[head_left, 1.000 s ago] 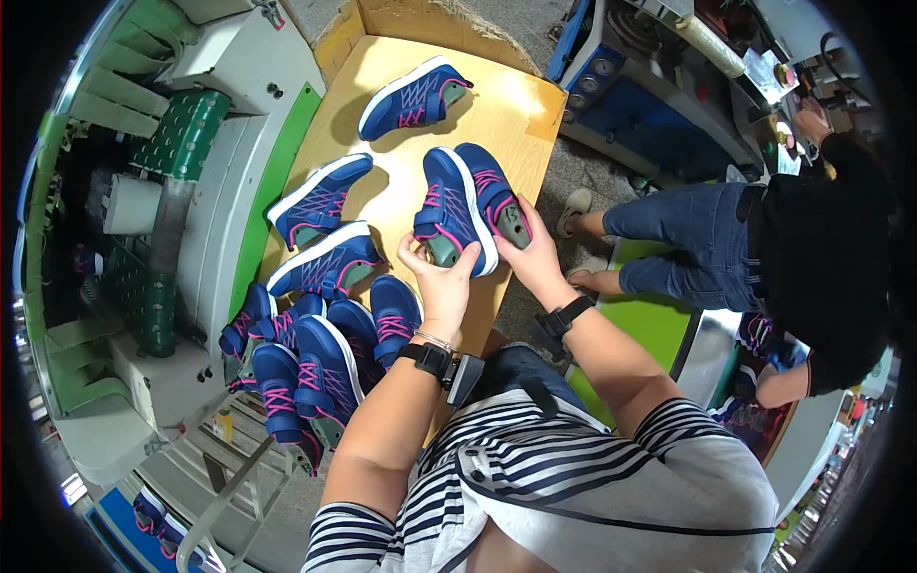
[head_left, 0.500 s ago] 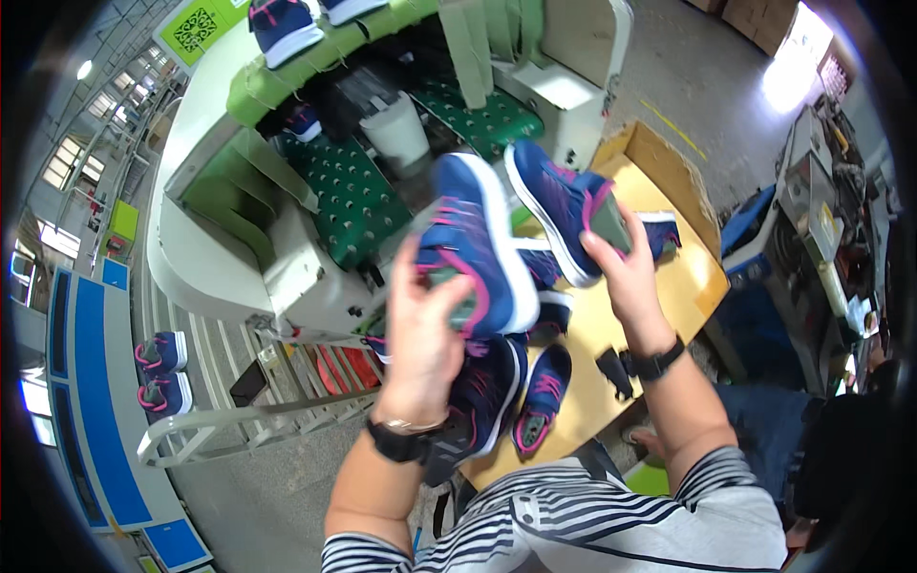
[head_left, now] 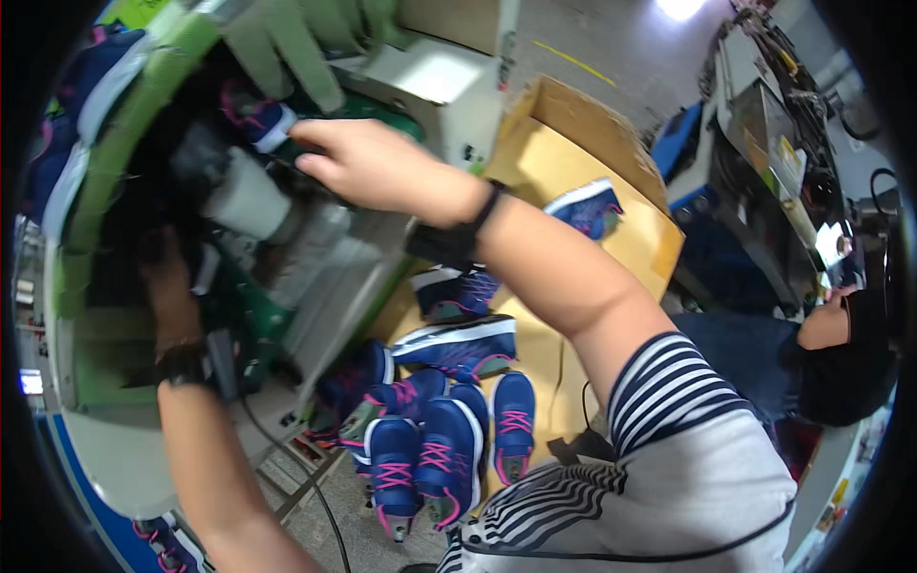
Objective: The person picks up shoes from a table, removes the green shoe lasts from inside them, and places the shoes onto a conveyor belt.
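Note:
My right hand (head_left: 358,160) reaches across into the opening of a white and green machine (head_left: 105,439). Its fingertips are at the white-edged end of a navy sneaker with pink trim (head_left: 256,115); thumb and fingers look apart, and I see no firm grip. Deep in the machine's dark interior is my left hand (head_left: 164,263), smeared by motion with its fingers hidden. A pale edge (head_left: 204,269), perhaps of a shoe, shows beside it. Between my hands stands a white block-like part (head_left: 248,196), also blurred.
Several navy sneakers (head_left: 447,449) with pink laces cluster at the near edge of the yellow table (head_left: 544,315). A cardboard box wall (head_left: 592,119) borders its far side. One sneaker (head_left: 585,208) lies near that wall. Another person (head_left: 845,353) is at the right. A dark cable (head_left: 306,477) hangs below the machine.
The two sneakers I held are out of my hands, and more sneakers stand at the table's near edge. Both hands have moved left into the machine, and the view has shifted.

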{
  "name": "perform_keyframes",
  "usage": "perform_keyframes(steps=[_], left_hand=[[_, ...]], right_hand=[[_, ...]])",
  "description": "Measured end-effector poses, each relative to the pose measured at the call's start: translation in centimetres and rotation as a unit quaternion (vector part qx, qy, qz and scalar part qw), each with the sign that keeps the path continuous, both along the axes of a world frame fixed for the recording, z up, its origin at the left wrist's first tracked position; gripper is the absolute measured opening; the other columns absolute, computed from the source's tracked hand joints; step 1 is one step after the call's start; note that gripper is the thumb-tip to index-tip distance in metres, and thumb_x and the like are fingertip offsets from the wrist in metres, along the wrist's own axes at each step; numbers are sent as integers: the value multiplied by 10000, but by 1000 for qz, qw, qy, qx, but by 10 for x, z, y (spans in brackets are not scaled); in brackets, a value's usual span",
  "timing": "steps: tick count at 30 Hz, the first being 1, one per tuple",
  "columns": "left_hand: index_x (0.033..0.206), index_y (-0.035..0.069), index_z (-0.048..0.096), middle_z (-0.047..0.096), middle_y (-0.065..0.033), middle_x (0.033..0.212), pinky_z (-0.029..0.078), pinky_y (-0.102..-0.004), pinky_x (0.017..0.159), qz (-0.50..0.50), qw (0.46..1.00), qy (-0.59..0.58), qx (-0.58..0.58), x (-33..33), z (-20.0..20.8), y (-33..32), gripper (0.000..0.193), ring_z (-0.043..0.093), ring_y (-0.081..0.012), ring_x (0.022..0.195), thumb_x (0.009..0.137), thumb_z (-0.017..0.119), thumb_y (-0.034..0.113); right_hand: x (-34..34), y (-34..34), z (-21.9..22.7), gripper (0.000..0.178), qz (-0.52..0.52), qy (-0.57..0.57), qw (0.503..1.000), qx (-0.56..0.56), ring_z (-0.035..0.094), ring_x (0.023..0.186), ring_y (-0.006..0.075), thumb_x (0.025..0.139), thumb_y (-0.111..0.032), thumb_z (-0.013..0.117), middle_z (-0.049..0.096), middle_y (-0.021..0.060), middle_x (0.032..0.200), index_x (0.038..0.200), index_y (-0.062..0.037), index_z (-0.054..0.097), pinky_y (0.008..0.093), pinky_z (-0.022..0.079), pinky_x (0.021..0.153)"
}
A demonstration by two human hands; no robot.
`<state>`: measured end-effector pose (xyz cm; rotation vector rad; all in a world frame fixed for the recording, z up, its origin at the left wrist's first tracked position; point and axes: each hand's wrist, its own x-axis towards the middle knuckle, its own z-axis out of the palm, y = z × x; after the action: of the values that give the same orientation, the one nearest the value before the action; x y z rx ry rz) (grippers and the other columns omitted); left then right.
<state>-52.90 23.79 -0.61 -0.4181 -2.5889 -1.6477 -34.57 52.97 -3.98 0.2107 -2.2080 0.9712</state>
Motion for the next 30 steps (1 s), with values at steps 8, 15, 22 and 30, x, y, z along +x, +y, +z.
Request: perform_keyframes(steps=[8, 15, 22, 30], left_hand=[[1277, 35, 585, 574, -177, 1310, 426, -420, 1022, -427, 841, 261, -204, 229, -8, 72, 493, 549, -350, 1182, 796, 695, 34], [1496, 209, 334, 523, -190, 1308, 422, -475, 1021, -547, 596, 82, -582, 284, -116, 104, 986, 493, -403, 1274, 644, 816, 88], [1310, 63, 530, 591, -193, 1256, 466, -415, 1008, -578, 665, 25, -471, 266, -109, 112, 835, 578, -394, 1168, 553, 881, 49], [1250, 36, 520, 668, -110, 1080, 531, -284, 808, -477, 839, -158, -210, 314, 10, 97, 608, 646, -166, 957, 727, 828, 84]], right_hand=[[298, 143, -114, 1217, -214, -394, 850, 276, 469, 1271, 376, 517, -339, 925, 495, 194, 1371, 1520, -52, 296, 466, 366, 1095], [393, 79, -143, 1183, -403, -428, 796, 144, 540, 1051, 376, 574, -306, 849, 555, 214, 1095, 1535, 7, 235, 470, 418, 980], [479, -61, -143, 898, -286, -336, 785, -436, 497, 1286, 304, 831, -275, 760, 479, 256, 1398, 1490, 100, 279, 360, 387, 1083], [495, -112, -156, 907, -352, -255, 828, -355, 429, 1355, 430, 815, -111, 737, 389, 302, 1467, 1536, -20, 193, 415, 358, 1125]])
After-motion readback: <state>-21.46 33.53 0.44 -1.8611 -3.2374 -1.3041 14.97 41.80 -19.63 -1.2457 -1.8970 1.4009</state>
